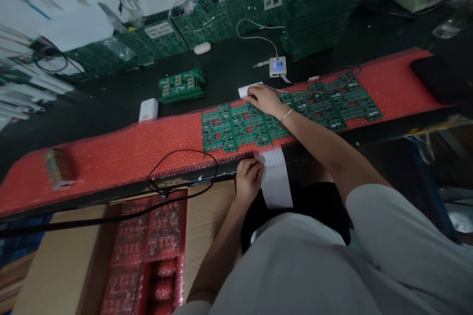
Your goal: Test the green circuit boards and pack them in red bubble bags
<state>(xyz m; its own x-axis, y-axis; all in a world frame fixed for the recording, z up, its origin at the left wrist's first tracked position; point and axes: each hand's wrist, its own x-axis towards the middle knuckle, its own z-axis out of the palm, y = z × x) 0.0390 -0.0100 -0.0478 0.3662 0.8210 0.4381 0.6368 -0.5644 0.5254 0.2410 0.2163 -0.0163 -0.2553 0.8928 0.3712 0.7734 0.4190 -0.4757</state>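
Observation:
My left hand (248, 179) is at the bench's front edge, fingers pinched on a white strip of label paper (275, 182) that hangs down toward my lap. My right hand (264, 101) reaches across green circuit board panels (240, 125) lying on red bubble wrap (121, 152). Its fingers are curled at a small white label roll (248, 89) behind the boards. What the fingertips grip is hidden. More green panels (332, 101) lie to the right on the same wrap.
A small white device with a lit screen (277, 66) stands behind the boards with a cable. Stacks of green boards (318, 7) fill the back. A black cable (185, 172) loops over the bench edge. An open cardboard box with red-wrapped packs (151, 251) sits below left.

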